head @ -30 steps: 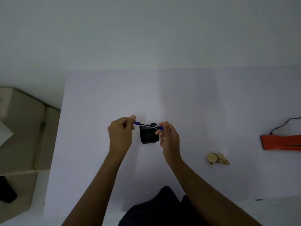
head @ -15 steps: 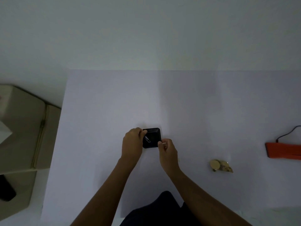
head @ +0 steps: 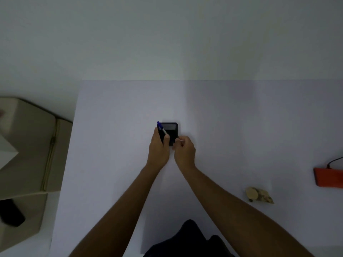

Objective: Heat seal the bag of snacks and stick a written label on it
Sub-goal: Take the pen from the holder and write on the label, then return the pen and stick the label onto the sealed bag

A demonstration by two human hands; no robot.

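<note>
A small black square pad (head: 171, 131) lies in the middle of the white table (head: 222, 117). My left hand (head: 158, 149) rests on the pad's left side and grips a pen (head: 161, 128) with a blue cap and white barrel, pointing away from me. My right hand (head: 184, 151) is at the pad's near right corner, with finger and thumb pinched on a small white slip (head: 181, 140). The clear bag of snacks (head: 259, 197) lies at the right, near the front edge. The orange heat sealer (head: 328, 177) sits at the far right, partly out of view.
A black cable (head: 335, 161) runs from the sealer off the right edge. Beige furniture (head: 27, 149) stands left of the table, with a dark object (head: 11, 215) on its lower part. A pale wall lies behind the table.
A second ago both hands held the pen level above the black pad. Both then dropped onto the pad. Now the left hand alone keeps the pen and the right pinches a white slip.
</note>
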